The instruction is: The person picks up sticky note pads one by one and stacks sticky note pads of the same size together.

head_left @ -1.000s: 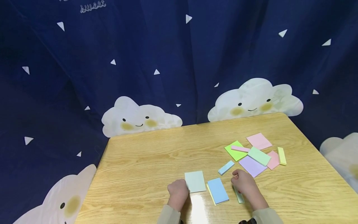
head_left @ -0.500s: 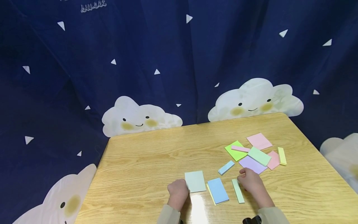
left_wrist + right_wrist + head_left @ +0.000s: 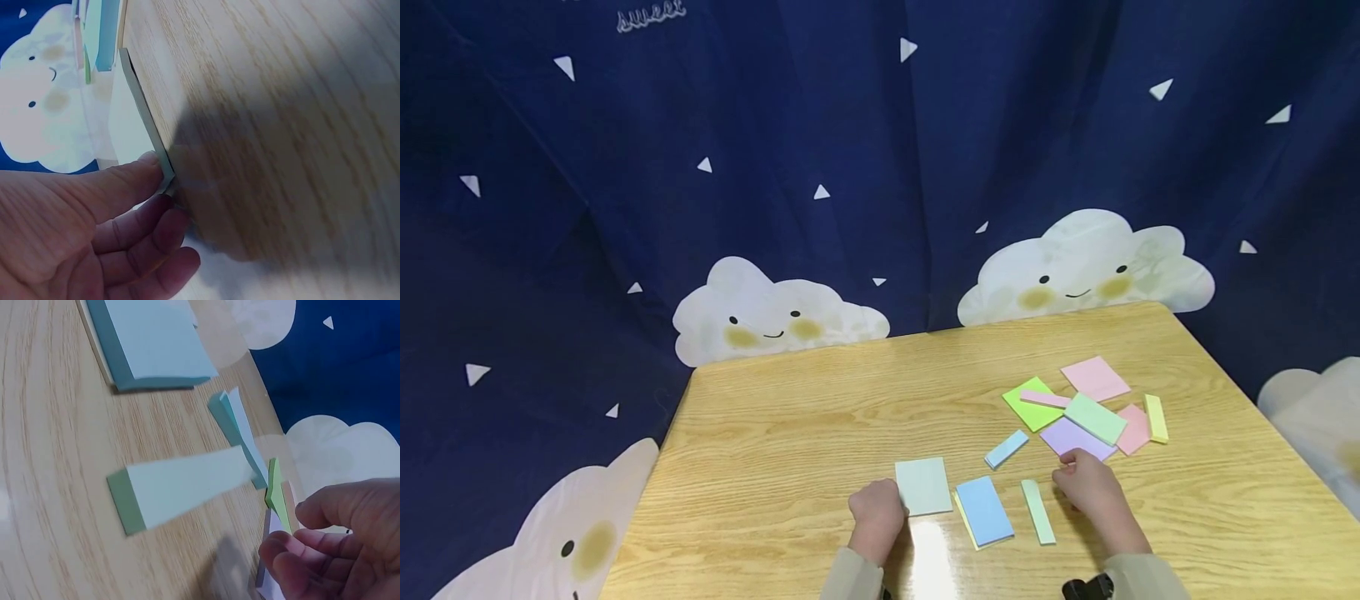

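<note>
Left hand: the left hand (image 3: 878,515) pinches the left near corner of the pale square pad between thumb and index finger; the other fingers curl below.
Right hand: the right hand (image 3: 1090,486) has thumb and fingertips apart, fingers loosely bent; nearest to the purple pad (image 3: 1071,435), contact hard to tell.
Pale square: the pale square pad (image 3: 923,487) sits in the nearer part of the surface (image 3: 790,433), well apart from its left edge.
Blue over yellow: just right of it, the blue pad (image 3: 985,510) lies on a yellow pad (image 3: 967,525), whose rim shows.
Strips: green strip (image 3: 1038,512) between the blue pad and the right hand; light-blue strip (image 3: 1006,449) beyond, nearer the far edge.
Cluster: towards the far right corner, the green pad (image 3: 1096,418) overlaps the purple pad; pink strip (image 3: 1043,398) across the lime square (image 3: 1033,414); pink square (image 3: 1095,378) farthest back; small pink pad (image 3: 1134,427) beside the yellow strip (image 3: 1156,418), closest to the right edge.
Backdrop: dark blue curtain (image 3: 820,108) with white triangles and smiling clouds, behind the far edge.
</note>
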Motion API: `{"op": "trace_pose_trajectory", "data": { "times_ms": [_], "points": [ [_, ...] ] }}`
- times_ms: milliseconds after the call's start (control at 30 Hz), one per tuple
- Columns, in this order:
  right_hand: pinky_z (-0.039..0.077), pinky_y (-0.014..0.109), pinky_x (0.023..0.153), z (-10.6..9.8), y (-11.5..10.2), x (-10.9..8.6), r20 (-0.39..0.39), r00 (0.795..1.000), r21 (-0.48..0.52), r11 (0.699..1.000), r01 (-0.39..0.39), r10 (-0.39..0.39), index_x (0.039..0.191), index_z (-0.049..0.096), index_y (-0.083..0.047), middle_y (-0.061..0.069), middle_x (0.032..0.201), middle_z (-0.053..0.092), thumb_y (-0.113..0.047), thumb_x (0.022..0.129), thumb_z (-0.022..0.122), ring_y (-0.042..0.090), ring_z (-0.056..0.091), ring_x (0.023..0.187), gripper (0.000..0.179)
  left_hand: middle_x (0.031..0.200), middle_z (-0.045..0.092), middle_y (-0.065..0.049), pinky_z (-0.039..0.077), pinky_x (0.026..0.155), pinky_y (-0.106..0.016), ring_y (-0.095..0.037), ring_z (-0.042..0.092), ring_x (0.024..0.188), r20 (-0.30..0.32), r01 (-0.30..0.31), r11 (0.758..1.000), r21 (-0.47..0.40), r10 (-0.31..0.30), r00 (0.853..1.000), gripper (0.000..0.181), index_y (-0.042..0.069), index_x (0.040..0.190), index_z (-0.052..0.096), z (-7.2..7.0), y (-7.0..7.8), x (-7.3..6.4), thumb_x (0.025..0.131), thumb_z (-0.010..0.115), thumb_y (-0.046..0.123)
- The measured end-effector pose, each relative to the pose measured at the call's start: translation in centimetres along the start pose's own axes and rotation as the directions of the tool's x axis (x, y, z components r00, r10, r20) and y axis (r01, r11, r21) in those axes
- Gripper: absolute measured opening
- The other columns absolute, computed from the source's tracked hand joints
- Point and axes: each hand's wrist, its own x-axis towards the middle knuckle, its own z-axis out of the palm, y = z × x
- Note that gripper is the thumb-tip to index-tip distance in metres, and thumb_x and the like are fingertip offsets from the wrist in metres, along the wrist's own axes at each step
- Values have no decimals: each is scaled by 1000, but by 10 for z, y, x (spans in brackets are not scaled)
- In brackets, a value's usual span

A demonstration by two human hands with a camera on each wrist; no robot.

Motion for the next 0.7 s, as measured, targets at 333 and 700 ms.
{"op": "trace_pose_trajectory", "data": {
  "times_ms": [333,700],
  "points": [
    [42,30,50,-10,13,5,-18,999,-4,999,-37,37,106,43,15,18,81,56,-8,76,47,16,52,52,38,58,56,-3,43,55,-31,-15,56,57,7,1,1000,-2,-1,1000,29,7,64,61,0,-1,1,66,76,32],
    [39,30,51,-17,24,11,-46,997,-35,998,-58,57,102,44,14,19,77,55,-11,78,49,18,51,53,36,55,55,-3,42,52,-31,-15,55,55,-20,-22,1000,-9,22,1000,30,7,63,60,-1,-1,-1,66,76,32]
  ]
}}
